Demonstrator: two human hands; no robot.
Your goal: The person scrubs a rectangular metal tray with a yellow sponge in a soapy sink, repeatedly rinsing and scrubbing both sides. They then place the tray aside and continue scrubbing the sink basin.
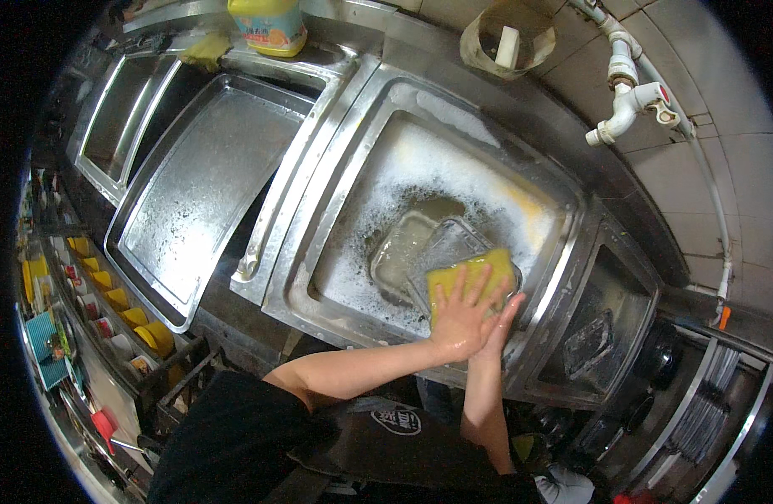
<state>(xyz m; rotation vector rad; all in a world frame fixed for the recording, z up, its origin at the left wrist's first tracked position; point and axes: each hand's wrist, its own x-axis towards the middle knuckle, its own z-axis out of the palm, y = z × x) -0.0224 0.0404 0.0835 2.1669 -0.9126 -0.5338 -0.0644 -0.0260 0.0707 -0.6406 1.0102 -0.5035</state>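
A stainless steel sink basin (pixel 336 252) holds foamy water. My left hand (pixel 465 315) lies with spread fingers over a yellow sponge or scrub cloth (pixel 471 274), pressing it against a clear plastic container (pixel 452 242) above the water. My right hand (pixel 503 324) is beside and partly under my left, at the container's near right edge; its fingers are partly hidden, so its grip cannot be made out. Another clear container (pixel 396 264) sits in the water just to the left.
A metal tray (pixel 191 183) lies tilted across the left basin. The right basin (pixel 626 283) holds a clear container (pixel 588 343). A yellow detergent jug (pixel 273 28) stands on the back ledge, with a white tap (pixel 623 113) on the wall and a round bin (pixel 481 60) at the back.
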